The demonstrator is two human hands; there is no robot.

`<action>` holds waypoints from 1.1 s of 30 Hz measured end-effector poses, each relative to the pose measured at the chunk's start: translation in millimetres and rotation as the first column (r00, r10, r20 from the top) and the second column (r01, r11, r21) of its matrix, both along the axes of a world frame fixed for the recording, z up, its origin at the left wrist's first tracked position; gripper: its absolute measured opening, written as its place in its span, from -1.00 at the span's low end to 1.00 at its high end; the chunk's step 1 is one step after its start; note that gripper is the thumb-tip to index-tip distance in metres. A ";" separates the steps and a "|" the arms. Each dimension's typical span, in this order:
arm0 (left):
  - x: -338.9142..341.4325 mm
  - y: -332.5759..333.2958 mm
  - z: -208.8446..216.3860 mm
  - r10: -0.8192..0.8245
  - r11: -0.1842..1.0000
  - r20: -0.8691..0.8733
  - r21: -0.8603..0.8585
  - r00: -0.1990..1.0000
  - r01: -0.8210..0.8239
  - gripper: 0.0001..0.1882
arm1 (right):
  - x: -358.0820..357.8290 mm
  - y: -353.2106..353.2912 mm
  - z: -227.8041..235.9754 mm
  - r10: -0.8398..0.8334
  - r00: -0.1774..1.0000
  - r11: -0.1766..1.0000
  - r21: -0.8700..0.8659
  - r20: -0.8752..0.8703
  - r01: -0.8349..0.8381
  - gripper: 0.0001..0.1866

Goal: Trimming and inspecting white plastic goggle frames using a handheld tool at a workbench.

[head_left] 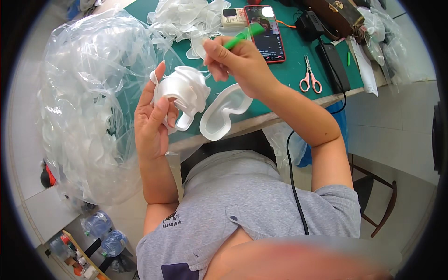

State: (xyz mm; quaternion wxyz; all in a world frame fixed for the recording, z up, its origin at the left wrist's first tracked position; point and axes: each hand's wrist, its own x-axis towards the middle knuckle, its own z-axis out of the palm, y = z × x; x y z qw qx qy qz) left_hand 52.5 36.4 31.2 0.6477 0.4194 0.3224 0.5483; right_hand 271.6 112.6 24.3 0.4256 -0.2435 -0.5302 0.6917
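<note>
My left hand (151, 119) is closed around a bunch of soft white rubbery pieces (186, 91), curled and nested together, at the table's front edge. To the right of it, my right hand (240, 63) is raised over the table and grips a slim tool with a green handle (255, 31). The handle sticks out above the hand; its working end is too small to make out. Beneath the right hand lies a single white goggle-shaped frame (215, 126) with a rounded rim. Farther back sits a pile of similar translucent white pieces (186, 21).
A large clear plastic bag (88, 102) of white pieces bulges over the table's left side. On the green mat (291, 77) lie a red-edged phone (266, 35), pink-handled scissors (310, 79) and a black adapter (332, 67). Its black cable (291, 172) hangs before my body.
</note>
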 end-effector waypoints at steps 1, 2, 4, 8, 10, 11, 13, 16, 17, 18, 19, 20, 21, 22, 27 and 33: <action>1.8 0.7 1.1 0.023 1.000 -0.077 0.013 0.997 -0.022 -0.38 | -1.6 -2.0 -0.2 -0.002 1.000 1.000 0.000 0.001 0.002 -0.79; 3.9 1.2 2.4 0.047 0.999 -0.154 0.027 0.987 -0.043 -0.39 | -4.9 -4.2 -1.2 -0.327 0.928 0.903 0.350 0.180 0.250 -0.79; 10.6 0.3 3.4 0.095 0.995 -0.142 0.024 0.985 -0.092 -0.41 | -3.1 -4.8 2.0 -0.725 0.651 0.494 0.829 0.225 0.263 -0.81; 10.8 -2.5 5.4 0.072 0.997 -0.028 -0.004 0.997 -0.072 -0.45 | -0.3 -16.2 9.2 -0.319 0.753 0.928 0.352 0.575 0.124 -0.80; 21.1 -3.1 6.3 0.126 0.992 -0.078 -0.009 0.989 -0.127 -0.47 | -6.6 -22.8 0.1 -0.486 0.843 0.723 0.648 0.231 0.239 -0.77; 24.8 -3.3 5.5 0.180 0.983 -0.126 -0.011 0.975 -0.183 -0.49 | -7.9 -28.9 4.0 -0.414 0.869 0.772 0.610 0.272 0.177 -0.73; 23.2 -4.2 0.3 0.115 0.993 -0.175 0.003 0.978 -0.116 -0.51 | -10.0 -38.4 9.9 -0.354 0.880 0.820 0.559 0.318 0.128 -0.73; 24.3 -3.8 -5.1 0.081 0.997 -0.163 -0.003 0.983 -0.082 -0.56 | -11.2 -39.6 6.6 -0.286 0.910 0.858 0.503 0.301 0.104 -0.73; 24.5 -3.5 -7.2 0.112 0.993 -0.099 -0.022 0.989 -0.115 -0.59 | -10.5 -38.9 5.2 -0.290 0.931 0.865 0.476 0.222 0.157 -0.73; 21.9 -3.3 -9.8 0.113 0.993 -0.099 -0.022 0.989 -0.116 -0.59 | -9.7 -38.1 4.4 -0.297 0.944 0.872 0.444 0.142 0.207 -0.73; 17.3 -2.6 -12.3 0.137 0.989 -0.070 -0.051 0.988 -0.141 -0.61 | -8.3 -36.6 4.0 -0.296 0.945 0.872 0.444 0.141 0.207 -0.73; 15.0 -1.9 -12.8 0.162 0.983 -0.041 -0.080 0.986 -0.165 -0.63 | -6.4 -35.0 3.7 -0.245 0.963 0.924 0.328 0.115 0.196 -0.73; 16.5 -1.7 -9.4 0.163 0.983 -0.042 -0.080 0.986 -0.166 -0.63 | -4.3 -33.8 3.5 -0.196 0.977 0.962 0.208 0.083 0.175 -0.73; 20.7 -1.0 -1.6 0.143 0.985 -0.006 -0.096 0.990 -0.143 -0.66 | -1.6 -33.2 3.6 -0.195 0.977 0.967 0.185 0.089 0.176 -0.75; 20.2 2.1 -7.7 0.146 0.982 -0.137 -0.097 0.980 -0.160 -0.70 | -4.6 -39.7 4.9 -0.297 0.934 0.831 0.536 0.198 0.150 -0.74; 15.0 -0.6 -9.8 0.072 0.990 -0.161 -0.105 0.984 -0.090 -0.76 | -16.4 -42.4 6.3 -0.312 0.922 0.700 0.712 0.229 0.060 -0.74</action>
